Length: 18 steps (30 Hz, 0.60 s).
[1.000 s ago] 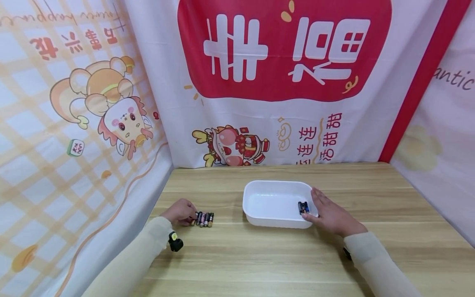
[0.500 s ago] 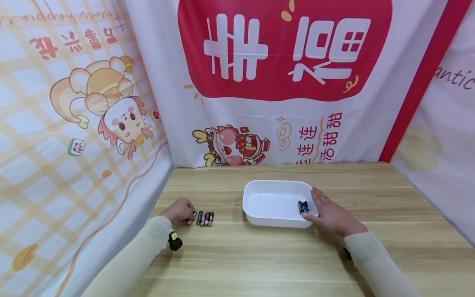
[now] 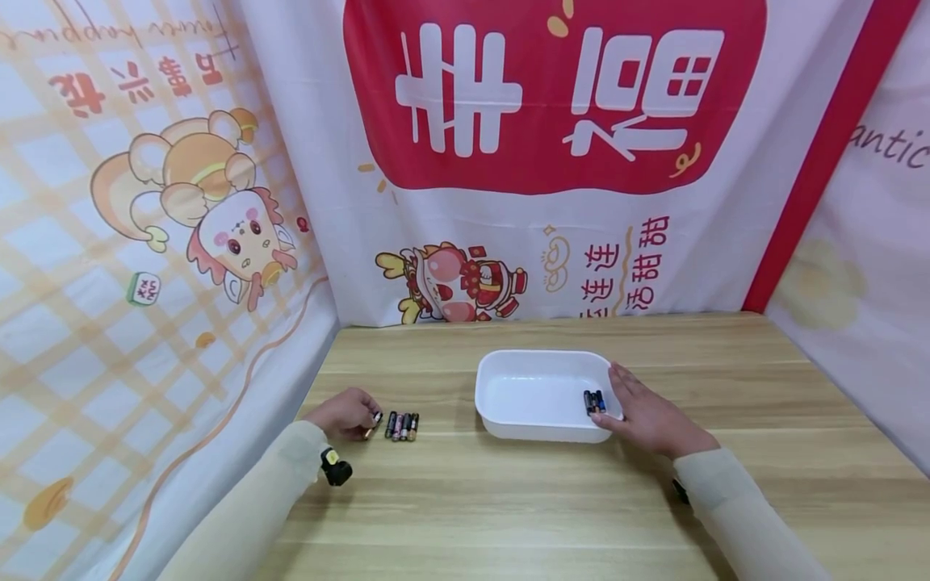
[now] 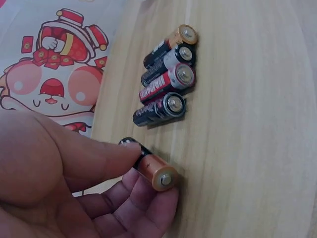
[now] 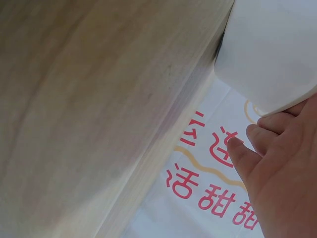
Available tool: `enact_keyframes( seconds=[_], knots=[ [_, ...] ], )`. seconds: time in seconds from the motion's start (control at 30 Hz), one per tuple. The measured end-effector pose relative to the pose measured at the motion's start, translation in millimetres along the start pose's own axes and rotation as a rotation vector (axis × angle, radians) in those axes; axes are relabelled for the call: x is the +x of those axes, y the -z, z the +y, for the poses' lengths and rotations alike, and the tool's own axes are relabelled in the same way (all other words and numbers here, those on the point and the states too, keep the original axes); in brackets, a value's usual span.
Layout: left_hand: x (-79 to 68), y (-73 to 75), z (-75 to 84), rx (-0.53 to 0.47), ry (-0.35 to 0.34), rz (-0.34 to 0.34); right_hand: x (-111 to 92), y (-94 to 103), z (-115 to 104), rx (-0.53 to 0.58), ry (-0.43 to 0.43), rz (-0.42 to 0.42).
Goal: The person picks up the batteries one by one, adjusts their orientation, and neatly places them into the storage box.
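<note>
My left hand pinches a black-and-copper AA battery between thumb and fingers, low over the table at left. Its copper end faces the camera in the left wrist view. Just to the right of that hand, several batteries lie side by side in a row, with black, red, silver and copper wrappers. My right hand holds the right end of a white plastic tub, thumb over the rim and fingers along the outer wall. Inside the tub's right end lie a few dark batteries.
The wooden table runs back to a printed cloth that hangs behind it. Another patterned cloth stands along the left side. A strip of bare wood separates the battery row from the tub.
My left hand has drawn the copper-ended battery leftward, away from the row, and tilted it. The right hand and the tub stay where they were.
</note>
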State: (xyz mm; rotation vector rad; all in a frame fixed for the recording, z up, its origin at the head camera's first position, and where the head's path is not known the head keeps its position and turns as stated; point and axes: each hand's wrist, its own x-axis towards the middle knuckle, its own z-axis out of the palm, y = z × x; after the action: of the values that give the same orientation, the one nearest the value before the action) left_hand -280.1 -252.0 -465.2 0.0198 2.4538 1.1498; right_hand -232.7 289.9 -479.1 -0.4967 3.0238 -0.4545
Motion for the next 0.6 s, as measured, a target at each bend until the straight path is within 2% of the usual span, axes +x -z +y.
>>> enact_keyframes(
  seconds=[0.13, 0.4, 0.6],
  knots=[
    [1.8, 0.0, -3.8, -0.046, 0.005, -0.003, 0.1, 0.5, 0.2, 0.005, -0.002, -0.003],
    [-1.8, 5.9, -9.1, -0.273, 0.001, -0.054, -0.6, 0.0, -0.8, 0.006, -0.008, -0.001],
    [-2.9, 10.1, -13.6, -0.367, 0.005, -0.073, -0.3, -0.5, 0.3, 0.006, -0.001, 0.003]
  ],
)
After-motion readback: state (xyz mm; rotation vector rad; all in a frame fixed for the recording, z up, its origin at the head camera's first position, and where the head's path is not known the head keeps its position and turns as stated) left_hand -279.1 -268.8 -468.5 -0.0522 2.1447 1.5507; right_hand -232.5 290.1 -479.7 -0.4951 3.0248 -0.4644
